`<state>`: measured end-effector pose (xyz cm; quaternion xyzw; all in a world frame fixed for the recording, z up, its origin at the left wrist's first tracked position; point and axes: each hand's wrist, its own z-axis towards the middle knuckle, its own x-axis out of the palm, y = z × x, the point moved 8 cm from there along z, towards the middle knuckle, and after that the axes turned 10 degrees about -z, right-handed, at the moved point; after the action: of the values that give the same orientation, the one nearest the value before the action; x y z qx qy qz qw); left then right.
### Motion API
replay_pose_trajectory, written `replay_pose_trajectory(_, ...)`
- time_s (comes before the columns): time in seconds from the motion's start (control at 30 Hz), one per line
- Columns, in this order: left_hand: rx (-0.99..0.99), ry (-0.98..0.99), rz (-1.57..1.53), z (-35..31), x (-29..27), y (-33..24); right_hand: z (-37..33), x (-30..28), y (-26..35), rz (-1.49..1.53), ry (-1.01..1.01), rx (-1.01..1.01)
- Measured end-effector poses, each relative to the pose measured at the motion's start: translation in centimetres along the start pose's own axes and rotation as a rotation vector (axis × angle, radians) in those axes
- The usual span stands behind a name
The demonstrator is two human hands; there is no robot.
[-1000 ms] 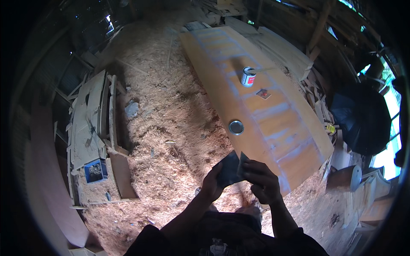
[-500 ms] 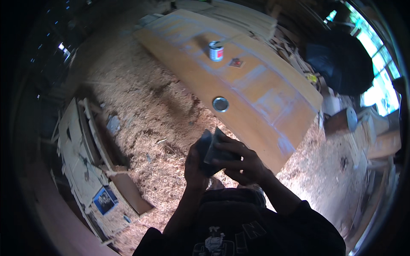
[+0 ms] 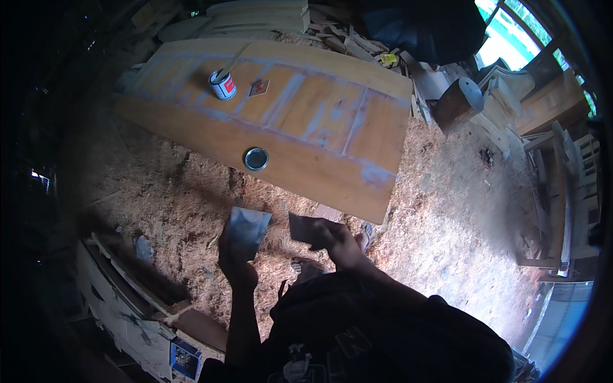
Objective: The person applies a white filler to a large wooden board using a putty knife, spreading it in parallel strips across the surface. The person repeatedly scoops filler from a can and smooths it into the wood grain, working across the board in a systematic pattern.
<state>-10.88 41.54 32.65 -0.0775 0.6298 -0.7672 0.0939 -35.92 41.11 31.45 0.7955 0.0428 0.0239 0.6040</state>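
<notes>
My left hand (image 3: 237, 267) is closed on a thin flat plate (image 3: 250, 225) with a bluish-grey smear on its face. To its right, my right hand (image 3: 345, 247) grips a dark, flat, straight-edged scraper (image 3: 301, 228), fingers bent over its back. A gap separates the two flat pieces, which are held above the floor, short of a wooden panel (image 3: 377, 143). Bluish-grey strips of filler mark the panel's surface. On it stand an open can (image 3: 223, 88) with a stick (image 3: 235, 59) in it, a round tin lid (image 3: 256, 159) and a small square piece with a red blob (image 3: 259, 87).
Wood shavings (image 3: 185, 191) cover the floor. A wooden frame (image 3: 137, 319) with a blue box (image 3: 185, 357) is at lower left. A log (image 3: 456, 105) and planks (image 3: 511, 102) lie at far right, near a large black bag (image 3: 424, 29).
My hands have drawn apart; the plate and scraper were pressed together before. My view has swung rightward, so the panel now appears further left and more level.
</notes>
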Motion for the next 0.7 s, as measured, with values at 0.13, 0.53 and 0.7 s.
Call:
replay_pose_trajectory(0.13,0.291,0.417,0.332,-1.4,6.0,-1.6,-1.1,1.0,-3.4,0.396,-0.002,0.383)
replay_pose_trajectory(0.53,0.151,0.597,0.407,-3.2,11.1,0.6,0.9,-3.3,-4.5,0.333,-0.036,0.004)
replay_pose_trajectory(0.7,0.017,0.720,0.544,-3.3,11.8,4.0,0.9,-8.7,-6.8,0.767,-0.117,0.262)
